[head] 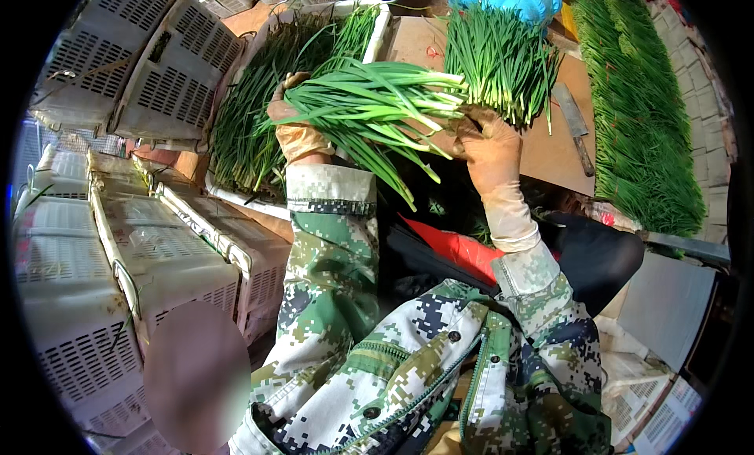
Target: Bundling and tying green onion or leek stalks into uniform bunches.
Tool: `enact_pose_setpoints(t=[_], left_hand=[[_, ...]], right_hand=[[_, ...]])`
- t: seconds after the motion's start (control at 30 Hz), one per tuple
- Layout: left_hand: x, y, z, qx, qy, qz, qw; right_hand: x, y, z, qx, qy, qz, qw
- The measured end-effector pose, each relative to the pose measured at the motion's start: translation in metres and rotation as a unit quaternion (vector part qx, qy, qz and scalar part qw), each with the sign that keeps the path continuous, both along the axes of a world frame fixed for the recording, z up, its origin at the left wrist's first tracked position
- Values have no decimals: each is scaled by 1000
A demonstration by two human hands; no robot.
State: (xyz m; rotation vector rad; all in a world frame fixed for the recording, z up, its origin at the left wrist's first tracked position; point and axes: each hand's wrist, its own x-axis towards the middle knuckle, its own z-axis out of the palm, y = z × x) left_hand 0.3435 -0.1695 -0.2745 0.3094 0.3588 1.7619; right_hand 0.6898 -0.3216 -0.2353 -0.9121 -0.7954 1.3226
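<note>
My gloved left hand [297, 119] is closed around the leafy side of a loose bunch of green garlic chives [377, 99], whose pale stem ends point right. At those stem ends is my gloved right hand [486, 140], its fingers bent close to the stalks; whether they pinch any is unclear. Beneath and behind my left hand, a white foam box [380, 37] holds more chives [247, 125], some dark and limp. Another pile of chives [500, 66] lies on the brown board [574, 160] above my right hand, stems towards me. A knife [571, 122] with a wooden handle rests on the board's right part.
Slotted white plastic crates [171, 78] stand at the upper left, with closed ones [171, 243] at lower left. Long rows of chives [642, 119] tied with red bands lie at right. A blue plastic bag [506, 1] sits behind the pile. Red material [459, 249] lies across my lap.
</note>
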Motion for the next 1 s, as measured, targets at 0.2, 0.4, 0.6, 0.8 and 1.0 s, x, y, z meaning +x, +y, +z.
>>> enact_pose_setpoints(t=[0.2, 0.4, 0.6, 0.8, 1.0], left_hand=[[45, 3, 5, -126, 196, 179, 956], [-9, -2, 2, -135, -22, 112, 984], [-1, 17, -20, -87, 119, 77, 986], [43, 15, -14, -146, 104, 188, 966], [67, -1, -10, -125, 330, 215, 910]], right_hand=[[16, -4, 6, -18, -70, -33, 997], [34, -22, 0, -22, -140, -16, 990], [135, -91, -133, -117, -612, 190, 758], [106, -84, -82, -4, -553, 152, 819], [57, -38, -51, 14, -392, 139, 909]])
